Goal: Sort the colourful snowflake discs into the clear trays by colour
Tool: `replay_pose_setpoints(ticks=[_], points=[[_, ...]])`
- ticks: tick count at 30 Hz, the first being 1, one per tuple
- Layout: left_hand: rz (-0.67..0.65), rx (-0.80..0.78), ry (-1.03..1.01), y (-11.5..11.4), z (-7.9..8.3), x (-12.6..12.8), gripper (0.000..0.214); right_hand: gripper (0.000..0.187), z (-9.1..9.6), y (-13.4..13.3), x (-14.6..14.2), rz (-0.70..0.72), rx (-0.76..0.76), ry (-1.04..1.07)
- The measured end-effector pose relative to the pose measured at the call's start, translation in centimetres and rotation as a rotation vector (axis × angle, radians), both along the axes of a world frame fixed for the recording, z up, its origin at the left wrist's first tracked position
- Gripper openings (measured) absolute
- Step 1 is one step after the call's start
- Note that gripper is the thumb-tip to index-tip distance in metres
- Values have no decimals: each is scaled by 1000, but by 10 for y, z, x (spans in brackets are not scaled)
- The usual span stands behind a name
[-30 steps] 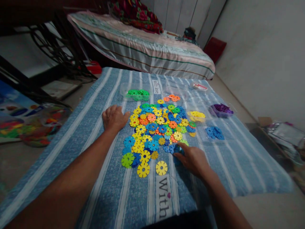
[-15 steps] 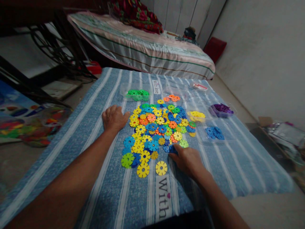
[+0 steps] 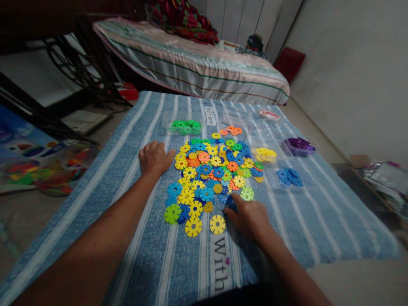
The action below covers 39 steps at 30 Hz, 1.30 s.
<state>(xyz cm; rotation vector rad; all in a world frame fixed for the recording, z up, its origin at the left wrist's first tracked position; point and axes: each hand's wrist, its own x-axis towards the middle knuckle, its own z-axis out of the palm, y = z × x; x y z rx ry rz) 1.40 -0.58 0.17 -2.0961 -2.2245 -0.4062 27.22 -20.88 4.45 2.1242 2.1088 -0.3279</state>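
Note:
A pile of flat, notched plastic discs in yellow, blue, orange and green spreads over the striped blue cloth. My left hand rests on the cloth at the pile's left side, thumb apart from the fingers, holding nothing. At the pile's near right edge, my right hand pinches a dark blue disc between thumb and fingers; whether more than one is in the grip is hidden. Close to its fingertips, a single yellow disc lies on the cloth.
Clear plastic containers hold green discs, orange discs, yellow discs, purple discs and blue discs. A small packet lies at the far right. Beyond stands a bed.
The view has shifted slightly, moving the scene a little rightward. My right hand stays around the same spot with the dark blue disc; my left hand stays resting on the cloth.

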Motion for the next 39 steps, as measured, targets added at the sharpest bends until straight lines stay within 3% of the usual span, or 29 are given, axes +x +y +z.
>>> replay_pose_setpoints(ticks=[4,10,13,20,30,36,39], points=[[2,-9,7,-2,3,2,50,30,0,3,-1,-20,-54,-38],[-7,-12,-4,-2,4,3,51,31,-5,-1,-2,49,45,23],[-6,-9,-20,-1,3,2,50,34,-3,-2,-4,11,66,21],[0,1,-7,-1,1,1,51,34,3,1,-6,-75,-70,-46],[-5,-5,-4,-1,2,1,51,31,5,-2,-5,-42,30,-51],[-2,-2,-6,-2,1,1,50,34,9,0,-5,-78,-117,-67],[-3,-8,-12,-2,2,1,50,29,7,2,-5,-65,-115,-69]])
